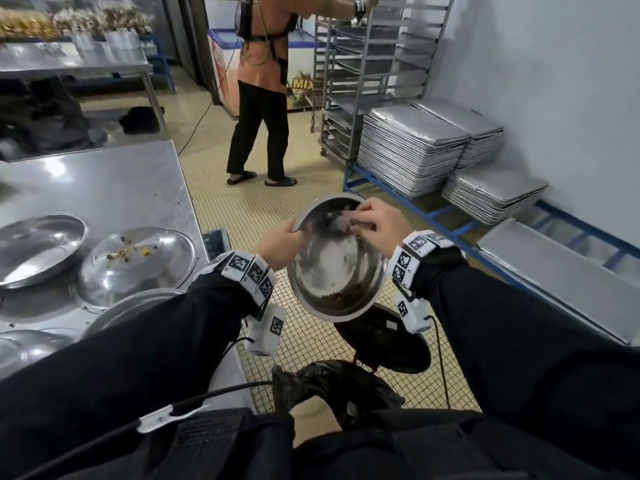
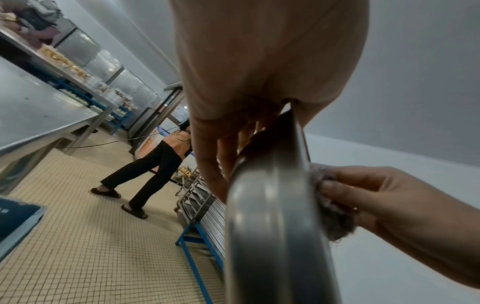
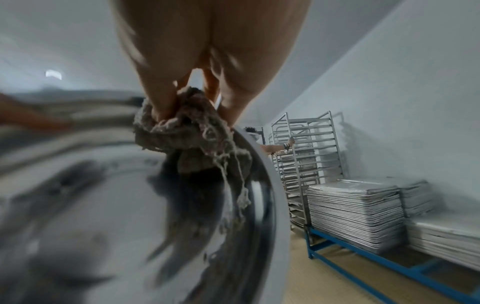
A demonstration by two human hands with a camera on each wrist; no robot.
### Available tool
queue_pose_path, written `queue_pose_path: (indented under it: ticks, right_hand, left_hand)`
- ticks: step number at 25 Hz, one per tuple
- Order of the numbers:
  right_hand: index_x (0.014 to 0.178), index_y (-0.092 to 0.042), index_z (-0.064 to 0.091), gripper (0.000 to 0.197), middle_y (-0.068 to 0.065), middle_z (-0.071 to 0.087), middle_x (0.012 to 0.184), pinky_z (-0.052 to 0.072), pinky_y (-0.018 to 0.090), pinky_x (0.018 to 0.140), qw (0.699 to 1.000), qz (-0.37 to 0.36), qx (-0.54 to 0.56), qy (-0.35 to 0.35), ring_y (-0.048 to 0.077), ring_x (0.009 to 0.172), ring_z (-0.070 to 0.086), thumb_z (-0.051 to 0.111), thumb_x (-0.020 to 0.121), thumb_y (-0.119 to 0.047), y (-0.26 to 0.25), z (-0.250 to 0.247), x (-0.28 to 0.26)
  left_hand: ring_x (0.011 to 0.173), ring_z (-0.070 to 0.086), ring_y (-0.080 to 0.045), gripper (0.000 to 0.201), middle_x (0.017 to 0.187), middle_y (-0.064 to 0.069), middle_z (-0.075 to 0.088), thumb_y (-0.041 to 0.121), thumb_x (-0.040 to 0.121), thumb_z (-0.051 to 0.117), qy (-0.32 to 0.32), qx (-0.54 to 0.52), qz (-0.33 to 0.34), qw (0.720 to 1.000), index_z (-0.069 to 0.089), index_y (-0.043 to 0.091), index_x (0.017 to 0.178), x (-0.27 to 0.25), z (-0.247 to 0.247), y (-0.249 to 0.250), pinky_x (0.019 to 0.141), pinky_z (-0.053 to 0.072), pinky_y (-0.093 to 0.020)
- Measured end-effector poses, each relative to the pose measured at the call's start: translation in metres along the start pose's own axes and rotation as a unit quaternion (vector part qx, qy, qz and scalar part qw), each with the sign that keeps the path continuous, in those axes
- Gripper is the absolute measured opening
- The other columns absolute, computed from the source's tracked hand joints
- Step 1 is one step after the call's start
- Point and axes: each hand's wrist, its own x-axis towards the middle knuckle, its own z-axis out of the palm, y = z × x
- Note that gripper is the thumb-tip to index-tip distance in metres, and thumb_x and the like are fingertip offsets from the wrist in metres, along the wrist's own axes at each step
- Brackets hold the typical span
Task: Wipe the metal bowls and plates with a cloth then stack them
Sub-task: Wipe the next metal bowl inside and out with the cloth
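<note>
A round metal bowl [image 1: 337, 268] is held tilted toward me over the floor, food crumbs lying at its low near side. My left hand [image 1: 282, 245] grips its left rim [image 2: 272, 216], fingers curled behind it. My right hand [image 1: 375, 226] pinches a frayed greyish cloth [image 1: 341, 221] and presses it against the bowl's far inner wall [image 3: 103, 205]. The cloth [image 3: 187, 131] is bunched under my fingertips with loose threads hanging, and it shows beside the rim as a cloth [image 2: 330, 207] in the left wrist view. Metal plates [image 1: 38, 247] and a soiled dish [image 1: 138, 261] lie on the steel table.
The steel table [image 1: 114, 188] is at my left. A black bin [image 1: 384, 337] with a bag stands on the tiled floor below the bowl. Stacked baking trays [image 1: 415, 147] sit on a blue frame at right, beside a tray rack [image 1: 377, 64]. Another person [image 1: 263, 98] stands ahead at the rack.
</note>
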Motion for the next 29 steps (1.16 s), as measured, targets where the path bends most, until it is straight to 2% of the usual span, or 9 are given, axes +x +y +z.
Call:
queue_pose_path:
  ticks: [4,7,11,15,18,20,22,25,29]
  right_hand:
    - [0.114,-0.004,0.066,0.027,0.014,0.051,0.13,0.034,0.025,0.099,0.997,0.042,-0.069,-0.009,0.029,0.114,0.051,0.057,0.089,-0.009,0.017,0.023,-0.019]
    - [0.125,-0.007,0.059,0.035,0.012,0.049,0.133,0.032,0.028,0.104,0.993,0.068,-0.085,-0.039,0.03,0.119,0.048,0.053,0.091,-0.01,0.026,0.039,-0.032]
    - [0.128,-0.017,0.058,0.035,0.01,0.053,0.127,0.032,0.016,0.092,0.997,0.06,0.011,-0.048,0.026,0.11,0.053,0.051,0.093,-0.017,0.014,0.054,-0.038]
    - [0.123,-0.014,0.061,0.033,0.012,0.055,0.118,0.047,0.027,0.089,0.994,0.056,0.038,-0.087,0.029,0.098,0.057,0.051,0.092,-0.008,0.011,0.054,-0.031]
    - [0.121,-0.008,0.06,0.031,0.015,0.053,0.122,0.042,0.03,0.09,0.979,0.061,-0.07,-0.182,0.03,0.108,0.052,0.048,0.093,-0.006,0.018,0.042,-0.029]
    - [0.115,-0.004,0.062,0.026,0.014,0.056,0.117,0.038,0.024,0.085,0.989,0.053,-0.047,-0.133,0.028,0.106,0.053,0.048,0.092,-0.006,0.02,0.034,-0.031]
    - [0.115,-0.003,0.063,0.026,0.011,0.057,0.11,0.038,0.021,0.083,0.998,0.048,0.043,0.021,0.021,0.099,0.055,0.052,0.092,-0.007,0.015,0.026,-0.029]
    - [0.122,-0.006,0.061,0.03,0.005,0.054,0.105,0.04,0.018,0.079,0.969,0.085,0.115,0.201,0.013,0.091,0.05,0.055,0.093,-0.013,0.006,0.013,-0.004]
    - [0.115,-0.004,0.065,0.027,0.007,0.056,0.111,0.036,0.014,0.088,0.972,0.09,0.156,0.151,0.02,0.104,0.055,0.06,0.089,-0.011,0.003,0.021,0.017]
  left_hand:
    - [0.092,0.069,-0.023,0.019,0.1,-0.001,0.071,0.027,0.099,0.045,0.054,-0.063,0.036,0.996,0.06,0.037,0.099,0.011,0.003,0.006,0.087,0.055,-0.049]
    - [0.093,0.067,-0.02,0.023,0.101,0.001,0.069,0.03,0.101,0.042,0.104,-0.044,0.075,0.991,0.058,0.032,0.118,0.017,0.006,0.01,0.085,0.056,-0.047]
    - [0.09,0.065,-0.023,0.037,0.104,-0.008,0.067,0.03,0.104,0.037,0.151,-0.015,0.136,0.979,0.049,0.019,0.137,0.024,0.014,0.015,0.073,0.056,-0.03]
    - [0.123,0.051,-0.019,0.044,0.134,-0.006,0.055,0.027,0.103,0.039,0.152,0.04,0.175,0.972,0.039,0.02,0.146,0.035,0.02,0.01,0.103,0.044,-0.042]
    - [0.124,0.049,-0.019,0.046,0.139,-0.005,0.051,0.023,0.103,0.039,0.148,0.077,0.175,0.97,0.034,0.021,0.149,0.038,0.023,0.01,0.105,0.043,-0.041]
    - [0.11,0.058,-0.02,0.047,0.128,-0.006,0.057,0.026,0.103,0.038,0.14,0.075,0.163,0.974,0.032,0.022,0.15,0.039,0.021,0.009,0.093,0.051,-0.038]
    - [0.084,0.067,-0.015,0.044,0.108,-0.001,0.065,0.033,0.103,0.036,0.122,0.059,0.132,0.982,0.036,0.025,0.147,0.038,0.015,0.006,0.068,0.058,-0.029]
    - [0.067,0.067,-0.014,0.026,0.084,0.003,0.066,0.034,0.103,0.037,0.102,0.012,0.099,0.99,0.058,0.023,0.113,0.033,0.009,0.007,0.053,0.052,-0.017]
    - [0.067,0.067,-0.016,0.029,0.079,-0.001,0.068,0.04,0.101,0.039,0.06,-0.023,0.082,0.995,0.059,0.023,0.09,0.029,0.005,0.011,0.06,0.055,-0.027]
